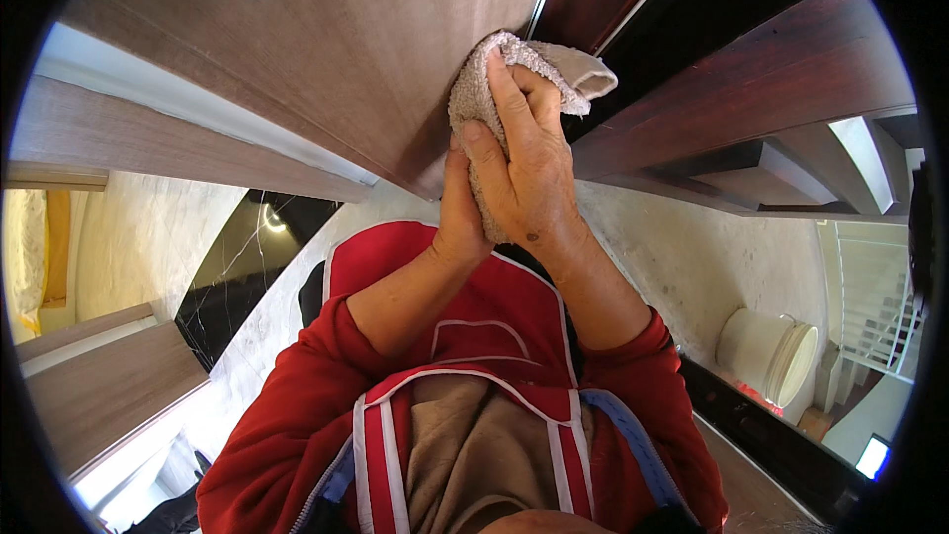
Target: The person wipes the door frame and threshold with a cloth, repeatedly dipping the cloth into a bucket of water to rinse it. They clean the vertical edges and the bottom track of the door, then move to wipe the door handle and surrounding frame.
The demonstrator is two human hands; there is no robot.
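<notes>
A folded beige terry cloth (471, 100) is pressed between my two hands, in front of a light wood-grain door panel (319, 44). My right hand (537, 170) lies over the cloth with its fingers pointing away from me. One loose fold of the cloth sticks out past those fingers to the right. My left hand (461, 204) supports the cloth from the left side; most of its fingers are hidden behind it. Dark reddish-brown wood (741, 96) stands close on the right of the hands. Whether the cloth touches the panel is hard to tell.
Below, a pale marble-look floor (652, 252) has a black veined strip (256, 259) on the left. A white bucket (767, 356) is on the right, near a white stair railing (875, 289). Another wood-grain panel (118, 393) shows at lower left.
</notes>
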